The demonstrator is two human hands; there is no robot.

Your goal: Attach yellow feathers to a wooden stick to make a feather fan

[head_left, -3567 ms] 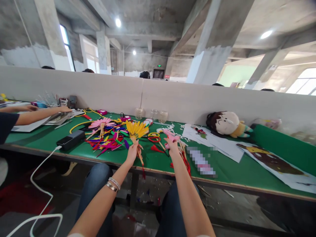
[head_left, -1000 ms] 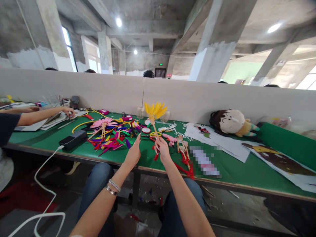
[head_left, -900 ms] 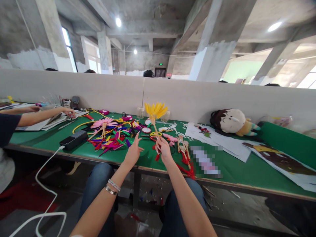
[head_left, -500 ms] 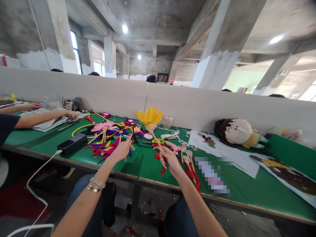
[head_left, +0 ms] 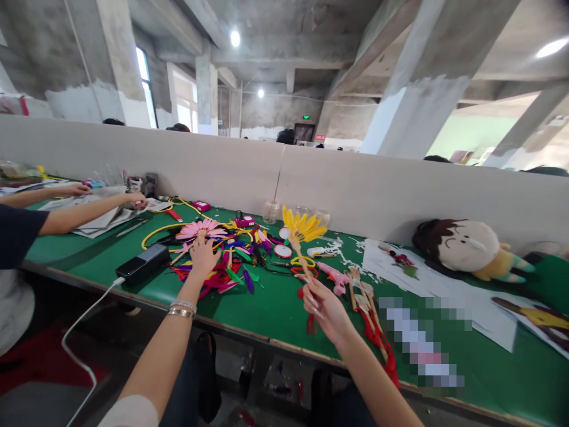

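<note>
My right hand (head_left: 326, 308) grips the thin wooden handle of a yellow feather fan (head_left: 304, 226), held upright and tilted over the table. Over on the left, my left hand (head_left: 204, 258) is at the base of a pink feather fan (head_left: 201, 228), fingers spread and covering part of its handle. Whether the fingertips press on it cannot be made out. Around that hand lies a pile of loose coloured feathers (head_left: 224, 279). Beneath the yellow fan are scissors (head_left: 304, 270) with yellow and red handles, and a pink glue gun (head_left: 335, 279) lies near my right hand.
Several wooden sticks with red tassels (head_left: 373, 320) lie to the right on the green table (head_left: 267, 314). A black power bank (head_left: 142, 264) trails a white cable. A plush doll (head_left: 471, 249) and paper sheets (head_left: 444, 296) are at right. Another person's arm (head_left: 89, 213) reaches in from the left.
My left hand has moved left from above the loose feathers to the pink fan, its pointing finger now spread with the others. The yellow fan stays in my right hand; the view has shifted.
</note>
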